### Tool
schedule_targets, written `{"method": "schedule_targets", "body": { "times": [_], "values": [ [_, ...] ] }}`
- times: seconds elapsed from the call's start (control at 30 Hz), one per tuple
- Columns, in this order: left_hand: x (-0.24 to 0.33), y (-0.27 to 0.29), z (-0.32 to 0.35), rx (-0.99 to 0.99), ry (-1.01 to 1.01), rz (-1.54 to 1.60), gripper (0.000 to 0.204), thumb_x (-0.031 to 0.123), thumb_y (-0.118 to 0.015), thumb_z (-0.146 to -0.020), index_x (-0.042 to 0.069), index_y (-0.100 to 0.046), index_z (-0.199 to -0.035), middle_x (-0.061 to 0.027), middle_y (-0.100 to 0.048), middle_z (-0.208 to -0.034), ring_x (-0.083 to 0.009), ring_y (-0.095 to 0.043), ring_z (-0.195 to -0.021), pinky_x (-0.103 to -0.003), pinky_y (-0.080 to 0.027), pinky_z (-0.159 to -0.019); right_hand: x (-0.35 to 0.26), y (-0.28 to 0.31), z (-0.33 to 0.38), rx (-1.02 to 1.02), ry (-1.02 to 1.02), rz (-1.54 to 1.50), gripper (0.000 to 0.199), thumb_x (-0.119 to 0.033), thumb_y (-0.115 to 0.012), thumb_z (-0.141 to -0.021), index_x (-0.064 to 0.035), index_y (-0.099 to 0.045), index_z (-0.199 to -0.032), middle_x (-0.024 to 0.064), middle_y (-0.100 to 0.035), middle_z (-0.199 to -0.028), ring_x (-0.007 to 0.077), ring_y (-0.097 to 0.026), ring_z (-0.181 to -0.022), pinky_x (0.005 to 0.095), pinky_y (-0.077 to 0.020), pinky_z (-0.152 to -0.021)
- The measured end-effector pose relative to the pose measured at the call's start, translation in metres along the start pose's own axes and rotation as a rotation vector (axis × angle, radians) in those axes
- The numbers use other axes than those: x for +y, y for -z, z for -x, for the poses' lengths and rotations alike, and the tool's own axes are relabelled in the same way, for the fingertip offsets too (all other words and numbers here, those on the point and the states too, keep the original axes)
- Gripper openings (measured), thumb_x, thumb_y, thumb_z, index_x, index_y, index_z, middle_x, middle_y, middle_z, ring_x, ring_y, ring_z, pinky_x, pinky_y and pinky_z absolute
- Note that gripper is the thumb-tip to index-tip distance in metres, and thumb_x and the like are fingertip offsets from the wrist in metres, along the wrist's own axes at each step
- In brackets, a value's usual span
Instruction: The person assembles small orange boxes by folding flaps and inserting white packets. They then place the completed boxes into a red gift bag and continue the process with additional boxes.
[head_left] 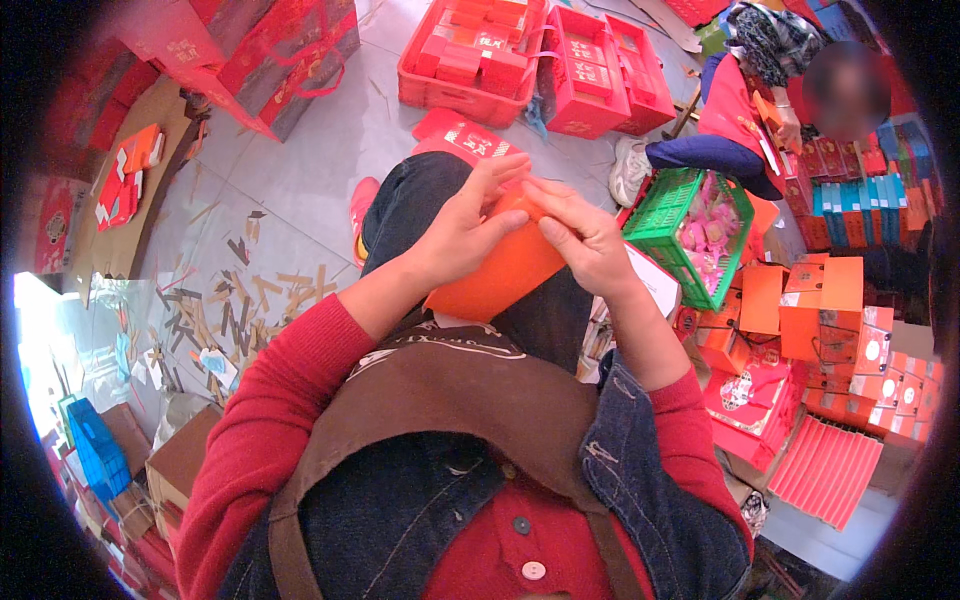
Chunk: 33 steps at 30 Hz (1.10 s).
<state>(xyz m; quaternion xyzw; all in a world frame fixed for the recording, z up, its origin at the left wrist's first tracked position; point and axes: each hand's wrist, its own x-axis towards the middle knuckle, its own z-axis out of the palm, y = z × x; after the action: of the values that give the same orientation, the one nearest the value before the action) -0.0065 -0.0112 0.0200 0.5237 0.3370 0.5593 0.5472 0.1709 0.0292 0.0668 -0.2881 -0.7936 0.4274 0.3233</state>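
Note:
An orange box or folded card carton (500,275) rests over my lap, tilted, with its far end between my two hands. My left hand (470,215) lies along the left of that end, thumb on the orange face and fingers stretched toward the far edge. On the right side my right hand (585,235) grips the same end, its thumb pressed on the top and its fingers bent over the far edge. The fingertips of both hands nearly meet there. What lies inside the carton is hidden.
Red crates (465,100) and red boxes (585,75) stand on the floor ahead. A green basket (665,235) with pink wrapped items sits to the right, near stacked orange boxes (820,310). Another person (740,110) sits at the far right. Cardboard scraps (230,325) litter the left floor.

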Motion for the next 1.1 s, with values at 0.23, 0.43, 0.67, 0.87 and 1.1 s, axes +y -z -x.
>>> {"method": "schedule_targets", "body": {
  "times": [0.23,0.43,0.67,0.87,1.1],
  "values": [
    [0.004,0.008,-0.001,-0.021,0.026,-0.039,0.027,0.006,-0.053,-0.090,0.004,-0.049,-0.117,-0.0104,-0.043,-0.133,-0.0161,-0.045,-0.118,-0.032,-0.036,-0.099,0.009,-0.012,0.006,0.315,-0.097,-0.124,0.013,-0.002,-0.069,-0.077,-0.0013,-0.068,-0.090,0.0099,-0.064,-0.102,0.0173,-0.058,-0.097,0.0285,-0.0438,-0.087],
    [-0.003,0.012,-0.002,-0.003,-0.118,-0.173,0.021,0.007,-0.055,-0.090,0.004,-0.052,-0.111,-0.0091,-0.047,-0.126,-0.0157,-0.047,-0.114,-0.032,-0.035,-0.099,0.011,-0.031,0.009,0.395,-0.037,-0.125,0.013,0.001,-0.071,-0.074,-0.0019,-0.067,-0.086,0.0079,-0.065,-0.098,0.0160,-0.058,-0.097,0.0275,-0.0436,-0.086],
    [0.006,0.012,-0.004,0.074,-0.063,0.123,0.018,0.006,-0.054,-0.090,0.007,-0.052,-0.108,-0.0081,-0.048,-0.125,-0.0160,-0.047,-0.114,-0.032,-0.038,-0.097,0.012,-0.036,0.012,0.532,-0.012,-0.448,0.024,0.004,-0.069,-0.075,-0.0021,-0.063,-0.098,0.0114,-0.058,-0.114,0.0189,-0.054,-0.107,0.0306,-0.0425,-0.092],
    [0.010,0.020,-0.002,0.016,0.004,0.141,0.020,0.005,-0.056,-0.089,0.008,-0.051,-0.108,-0.0082,-0.045,-0.130,-0.0173,-0.048,-0.115,-0.032,-0.039,-0.098,0.027,-0.041,0.018,0.472,0.009,-0.424,0.023,0.004,-0.068,-0.077,-0.0015,-0.063,-0.099,0.0122,-0.056,-0.117,0.0188,-0.052,-0.109,0.0306,-0.0414,-0.094],
    [0.013,0.024,-0.004,-0.074,0.016,0.081,0.023,0.006,-0.060,-0.087,0.005,-0.052,-0.109,-0.0090,-0.043,-0.130,-0.0169,-0.048,-0.114,-0.032,-0.040,-0.097,0.021,-0.037,0.012,0.446,0.010,-0.343,0.019,-0.001,-0.066,-0.080,-0.0013,-0.064,-0.099,0.0115,-0.059,-0.113,0.0175,-0.054,-0.105,0.0285,-0.0416,-0.090]
  ]
}}
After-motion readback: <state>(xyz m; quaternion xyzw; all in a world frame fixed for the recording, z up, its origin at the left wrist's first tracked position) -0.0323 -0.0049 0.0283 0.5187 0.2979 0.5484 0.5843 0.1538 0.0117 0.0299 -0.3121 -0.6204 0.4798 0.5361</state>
